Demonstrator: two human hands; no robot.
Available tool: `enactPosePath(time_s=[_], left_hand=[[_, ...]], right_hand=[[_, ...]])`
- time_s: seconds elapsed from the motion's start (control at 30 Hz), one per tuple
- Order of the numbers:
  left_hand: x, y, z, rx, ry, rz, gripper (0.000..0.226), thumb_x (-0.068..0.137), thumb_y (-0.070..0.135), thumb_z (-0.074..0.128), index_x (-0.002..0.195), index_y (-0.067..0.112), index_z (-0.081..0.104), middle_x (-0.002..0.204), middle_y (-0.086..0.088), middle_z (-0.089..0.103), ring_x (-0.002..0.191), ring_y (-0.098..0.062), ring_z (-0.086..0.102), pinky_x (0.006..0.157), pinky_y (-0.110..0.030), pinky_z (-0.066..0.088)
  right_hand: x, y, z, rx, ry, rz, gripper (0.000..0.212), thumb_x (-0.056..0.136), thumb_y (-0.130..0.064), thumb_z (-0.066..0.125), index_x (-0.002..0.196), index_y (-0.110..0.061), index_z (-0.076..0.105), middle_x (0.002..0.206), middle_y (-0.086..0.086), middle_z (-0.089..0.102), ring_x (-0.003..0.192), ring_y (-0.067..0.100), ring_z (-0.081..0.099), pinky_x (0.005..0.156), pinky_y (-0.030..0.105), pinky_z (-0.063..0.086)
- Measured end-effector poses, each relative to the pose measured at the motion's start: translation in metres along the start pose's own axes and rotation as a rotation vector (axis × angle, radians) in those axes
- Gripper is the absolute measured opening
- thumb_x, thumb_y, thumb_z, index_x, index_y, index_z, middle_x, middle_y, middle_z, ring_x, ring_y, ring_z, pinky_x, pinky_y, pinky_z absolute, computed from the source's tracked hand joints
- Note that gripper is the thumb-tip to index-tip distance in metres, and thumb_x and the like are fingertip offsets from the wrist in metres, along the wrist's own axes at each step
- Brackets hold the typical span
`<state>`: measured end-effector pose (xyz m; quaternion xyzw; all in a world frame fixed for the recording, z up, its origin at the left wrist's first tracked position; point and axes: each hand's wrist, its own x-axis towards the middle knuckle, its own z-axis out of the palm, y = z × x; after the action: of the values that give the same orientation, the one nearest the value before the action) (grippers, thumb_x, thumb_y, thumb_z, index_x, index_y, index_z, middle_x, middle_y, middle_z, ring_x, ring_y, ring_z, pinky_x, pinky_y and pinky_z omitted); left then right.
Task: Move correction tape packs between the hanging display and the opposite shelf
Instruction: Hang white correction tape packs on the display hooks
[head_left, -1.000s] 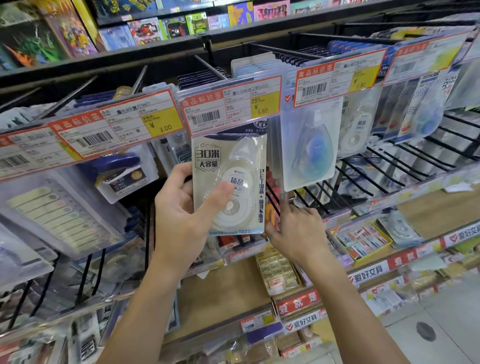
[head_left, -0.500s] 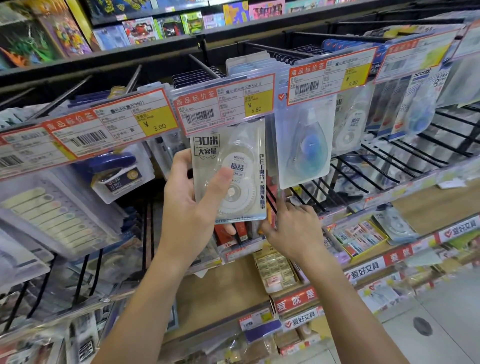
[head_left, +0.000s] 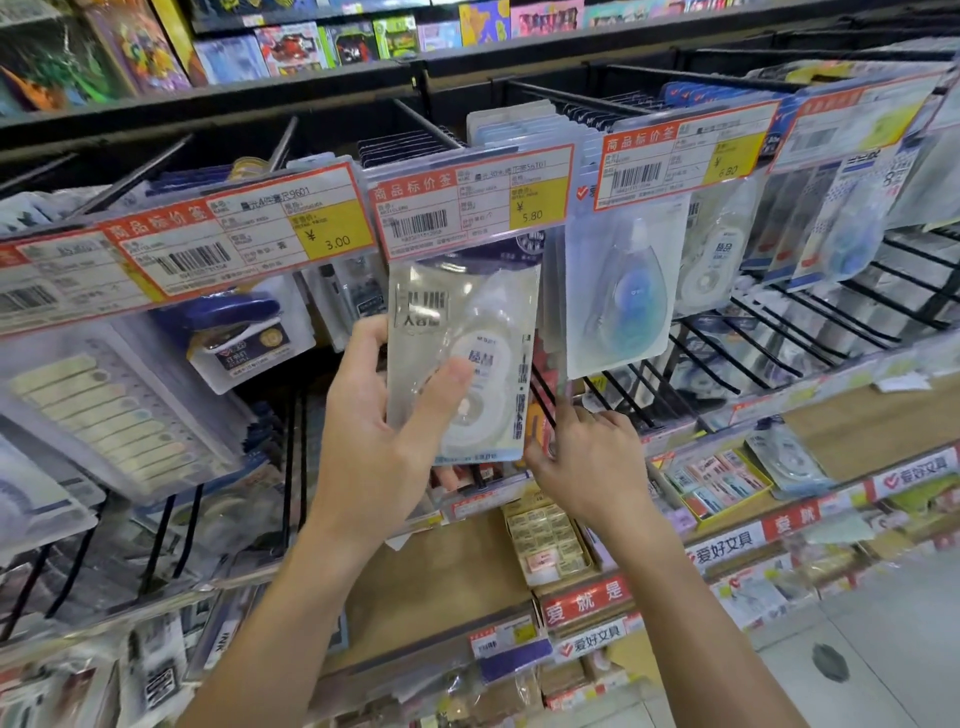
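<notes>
The left hand (head_left: 374, 441) pinches a correction tape pack (head_left: 462, 358), thumb on its front, fingers behind, directly beneath the 5.80 price tag (head_left: 470, 200). The right hand (head_left: 587, 462), at four o'clock, rests fingers behind its lower edge; their posture is unclear. Judged step: hanging or unhooking; next requires aligning the pack's top with the hook.

A dark shelf (head_left: 311, 88) across the top of the frame carries colourful boxed toys (head_left: 291, 47). At middle left a price tag (head_left: 239, 228) marked 3.00 hangs over a blue stapler pack (head_left: 244, 338), and further left a clear pack of pale index tabs (head_left: 98, 415) tilts forward. Lower centre, a box of small erasers (head_left: 550, 540) sits on a brown shelf board (head_left: 447, 571). Red and white shelf-edge labels (head_left: 587, 603) line the lower right, above grey floor tiles (head_left: 883, 649).
</notes>
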<state>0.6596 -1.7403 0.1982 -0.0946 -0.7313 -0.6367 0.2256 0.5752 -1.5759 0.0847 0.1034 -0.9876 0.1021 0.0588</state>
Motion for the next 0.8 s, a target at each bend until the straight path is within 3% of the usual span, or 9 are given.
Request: enactPosePath(time_s=[0.1, 0.23, 0.4, 0.5, 0.6, 0.8], left_hand=[[0.013, 0.003, 0.000, -0.017, 0.042, 0.018, 0.023, 0.094, 0.031, 0.067, 0.112, 0.027, 0.052, 0.103, -0.007, 0.073, 0.077, -0.033, 0.073, 0.050, -0.033, 0.056], [0.022, 0.007, 0.005, -0.030, 0.054, 0.034, 0.023, 0.095, 0.030, 0.064, 0.114, 0.027, 0.053, 0.103, 0.003, 0.072, 0.085, -0.027, 0.073, 0.060, -0.040, 0.057], [0.018, 0.017, 0.013, -0.091, 0.044, -0.041, 0.024, 0.095, 0.033, 0.062, 0.115, 0.025, 0.053, 0.100, 0.001, 0.072, 0.077, -0.037, 0.071, 0.042, -0.039, 0.053], [0.012, 0.015, 0.016, -0.090, 0.065, -0.047, 0.027, 0.093, 0.031, 0.062, 0.117, 0.025, 0.053, 0.106, 0.002, 0.073, 0.088, -0.026, 0.073, 0.053, -0.034, 0.057], [0.007, 0.011, 0.018, -0.078, 0.087, -0.077, 0.029, 0.092, 0.032, 0.061, 0.118, 0.023, 0.051, 0.104, -0.004, 0.073, 0.079, -0.028, 0.073, 0.043, -0.039, 0.055], [0.008, 0.011, 0.020, -0.102, 0.073, -0.097, 0.029, 0.091, 0.032, 0.063, 0.117, 0.022, 0.052, 0.108, -0.006, 0.073, 0.089, -0.029, 0.073, 0.055, -0.031, 0.055]], right_hand=[[0.000, -0.001, -0.003, 0.006, -0.008, -0.002, 0.051, 0.099, -0.047, 0.039, 0.132, -0.009, 0.050, 0.109, 0.007, 0.071, 0.107, 0.026, 0.065, 0.104, 0.037, 0.035], [-0.001, -0.002, -0.004, 0.014, -0.005, -0.001, 0.050, 0.100, -0.046, 0.040, 0.132, -0.009, 0.051, 0.113, 0.007, 0.070, 0.109, 0.026, 0.065, 0.102, 0.036, 0.035], [0.000, -0.001, 0.004, 0.034, 0.064, -0.003, 0.057, 0.091, -0.045, 0.030, 0.122, -0.007, 0.058, 0.096, 0.010, 0.073, 0.093, 0.031, 0.068, 0.094, 0.039, 0.040], [0.001, -0.001, 0.009, 0.044, 0.105, -0.015, 0.062, 0.087, -0.046, 0.023, 0.113, -0.005, 0.063, 0.087, 0.011, 0.072, 0.082, 0.032, 0.069, 0.089, 0.041, 0.044], [0.001, -0.001, 0.011, 0.044, 0.141, -0.015, 0.063, 0.084, -0.047, 0.023, 0.100, -0.003, 0.064, 0.078, 0.012, 0.071, 0.074, 0.032, 0.069, 0.090, 0.040, 0.046], [0.002, -0.001, 0.011, 0.038, 0.146, -0.020, 0.069, 0.083, -0.048, 0.020, 0.110, -0.002, 0.064, 0.081, 0.012, 0.072, 0.077, 0.032, 0.069, 0.092, 0.041, 0.044]])
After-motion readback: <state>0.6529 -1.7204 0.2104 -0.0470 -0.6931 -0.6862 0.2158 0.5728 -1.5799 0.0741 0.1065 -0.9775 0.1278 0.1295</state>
